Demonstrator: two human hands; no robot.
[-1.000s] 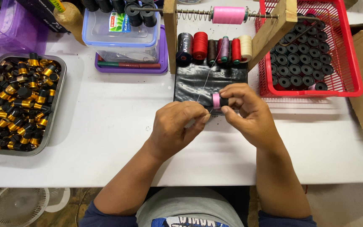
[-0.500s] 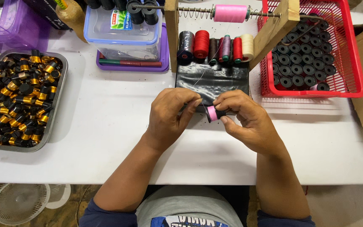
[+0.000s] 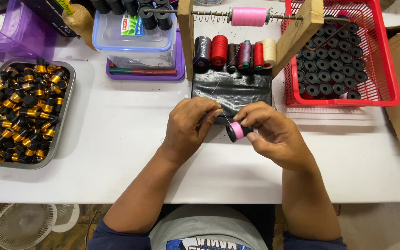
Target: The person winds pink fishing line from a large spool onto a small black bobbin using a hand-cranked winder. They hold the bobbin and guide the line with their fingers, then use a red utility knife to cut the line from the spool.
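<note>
right hand [image 3: 274, 134] grips a small black bobbin wound with pink thread [image 3: 235, 131]; left hand [image 3: 190, 127] pinches its thin thread end [image 3: 227, 119] above the white worktop [image 3: 116, 139].

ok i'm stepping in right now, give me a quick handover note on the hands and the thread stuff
Right hand: holds a small black bobbin wound with pink thread in its fingertips, above the table.
Left hand: pinches a thin tool or the thread end beside the bobbin; too small to tell which.
A thin thread runs up toward the pink spool on the wooden rack's spring rod.
Done: this bobbin carries pink thread.
Left: it is still in hand, not set down. Red basket at right holds rows of black bobbins; metal tray at left holds black and gold ones.
</note>
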